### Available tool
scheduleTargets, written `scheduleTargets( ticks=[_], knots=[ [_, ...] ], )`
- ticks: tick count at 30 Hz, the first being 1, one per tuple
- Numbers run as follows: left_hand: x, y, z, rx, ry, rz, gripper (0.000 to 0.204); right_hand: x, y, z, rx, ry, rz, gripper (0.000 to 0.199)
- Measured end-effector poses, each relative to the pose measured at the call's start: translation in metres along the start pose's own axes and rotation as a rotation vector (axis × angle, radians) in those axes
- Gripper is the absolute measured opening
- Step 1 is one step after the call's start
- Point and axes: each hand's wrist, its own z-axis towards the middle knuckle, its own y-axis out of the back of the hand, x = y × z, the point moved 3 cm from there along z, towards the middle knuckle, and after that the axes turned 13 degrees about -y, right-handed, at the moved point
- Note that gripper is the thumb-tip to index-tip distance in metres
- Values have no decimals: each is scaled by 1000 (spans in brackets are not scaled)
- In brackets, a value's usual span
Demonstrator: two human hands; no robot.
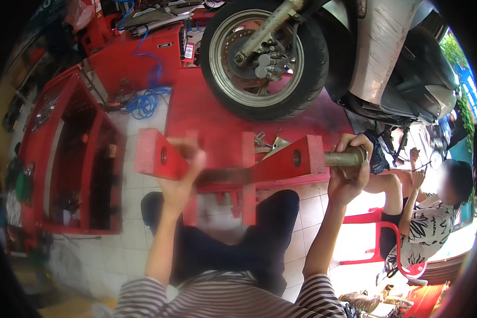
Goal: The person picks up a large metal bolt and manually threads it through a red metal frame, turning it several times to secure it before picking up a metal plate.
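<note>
Before the red platform, we see the left hand clasping the red metal bracket and the right hand wrapped around its thick bolt, where uneven support could tip it.

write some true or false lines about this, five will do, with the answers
1. The right hand grips the bolt. True.

2. The left hand is empty. False: it holds the red frame, near its left end.

3. The wheel is mounted on the scooter. True.

4. The seated person at the right is on a blue chair. False: the chair is red.

5. The blue hose lies partly in loops on the floor. True.
</note>
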Motion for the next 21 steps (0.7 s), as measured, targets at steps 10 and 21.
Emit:
scheduleTargets(
  ticks=[10,21],
  knots=[
    [19,7,-11,-113,-83,-66,12,0,-2,-2,28,-29,63,56],
    [11,3,-6,-98,-166,-15,16,3,-2,0,100,-9,69,59]
  ],
)
